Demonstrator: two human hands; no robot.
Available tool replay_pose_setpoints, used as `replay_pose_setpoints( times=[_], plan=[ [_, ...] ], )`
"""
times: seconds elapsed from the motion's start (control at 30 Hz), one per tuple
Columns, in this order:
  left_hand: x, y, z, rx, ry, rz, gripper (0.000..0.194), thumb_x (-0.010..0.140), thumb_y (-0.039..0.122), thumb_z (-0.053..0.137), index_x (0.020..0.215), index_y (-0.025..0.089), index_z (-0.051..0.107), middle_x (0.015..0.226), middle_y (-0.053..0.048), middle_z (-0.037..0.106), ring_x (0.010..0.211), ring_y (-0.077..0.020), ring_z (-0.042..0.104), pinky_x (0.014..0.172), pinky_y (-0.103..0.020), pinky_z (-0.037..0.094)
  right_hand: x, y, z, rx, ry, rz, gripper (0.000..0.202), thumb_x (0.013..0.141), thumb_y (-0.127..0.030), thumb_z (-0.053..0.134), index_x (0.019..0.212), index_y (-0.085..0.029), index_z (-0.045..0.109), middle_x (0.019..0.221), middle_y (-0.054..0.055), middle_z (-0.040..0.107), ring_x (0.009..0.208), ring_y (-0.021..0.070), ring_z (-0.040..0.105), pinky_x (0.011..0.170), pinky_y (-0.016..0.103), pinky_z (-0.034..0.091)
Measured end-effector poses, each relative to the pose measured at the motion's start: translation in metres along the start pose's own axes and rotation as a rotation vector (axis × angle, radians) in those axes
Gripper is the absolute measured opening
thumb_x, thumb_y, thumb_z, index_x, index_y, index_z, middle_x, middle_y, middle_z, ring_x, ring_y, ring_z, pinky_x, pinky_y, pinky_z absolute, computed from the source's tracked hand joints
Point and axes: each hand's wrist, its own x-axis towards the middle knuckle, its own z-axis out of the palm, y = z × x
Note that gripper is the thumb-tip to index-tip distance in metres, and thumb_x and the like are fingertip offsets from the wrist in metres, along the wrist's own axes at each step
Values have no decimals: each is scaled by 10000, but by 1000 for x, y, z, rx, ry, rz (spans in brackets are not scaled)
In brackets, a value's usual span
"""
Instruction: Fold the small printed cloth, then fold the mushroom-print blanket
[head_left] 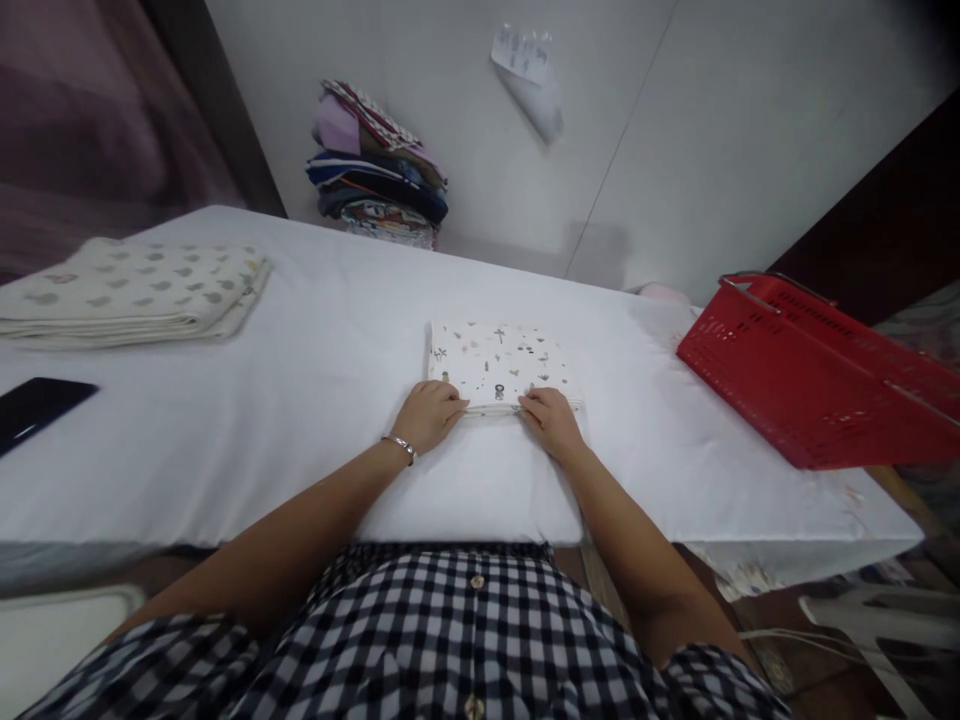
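Note:
A folded white cloth with small printed figures (499,358) lies flat on the white-covered table (322,400), in front of my body. My left hand (431,412), with a silver bracelet at the wrist, pinches the near left edge of this cloth. At the near edge further right, my right hand (551,418) grips the same cloth between thumb and fingers. Layers of the fold show between the two hands.
Another folded cloth with grey-green prints (150,285) lies at the left, behind a dark phone (41,408). A red basket (817,375) stands at the right edge. Beyond the table, folded fabrics (379,170) are stacked against the wall, where a paper (529,75) hangs.

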Motion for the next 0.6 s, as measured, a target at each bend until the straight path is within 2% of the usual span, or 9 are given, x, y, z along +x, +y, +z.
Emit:
replay_pose_setpoints(
  times=[0.1, 0.23, 0.43, 0.6],
  plan=[
    [-1, 1, -1, -25, 4, -14, 229, 847, 266, 452, 945, 256, 658, 949, -46, 611, 945, -201, 505, 872, -380, 355, 0, -2, -1, 7, -5, 11, 254, 888, -274, 442, 1076, -216, 602, 1045, 87, 570, 1000, 210, 475, 883, 389, 379],
    [-5, -1, -5, -44, 65, -26, 242, 822, 283, 498, 1025, 236, 622, 1068, -60, 582, 1016, -215, 488, 885, -384, 364, 1, -10, -1, -2, 21, 8, 309, 876, -264, 442, 1159, -206, 552, 1107, 103, 551, 1048, 228, 466, 906, 413, 374],
    [-9, -3, -7, -28, 54, -10, 171, 823, 254, 502, 908, 228, 647, 959, -53, 603, 948, -206, 501, 817, -384, 387, 2, -17, 5, -14, -11, -42, 329, 870, -232, 439, 1185, -210, 531, 1201, 100, 533, 1119, 237, 448, 940, 437, 358],
    [-12, -4, -9, -85, 95, -25, 195, 813, 278, 517, 956, 214, 634, 996, -62, 598, 955, -205, 505, 829, -384, 403, 0, -16, 6, 21, -4, -42, 337, 867, -210, 424, 1187, -223, 530, 1207, 94, 536, 1119, 230, 464, 942, 448, 369]
  ],
)
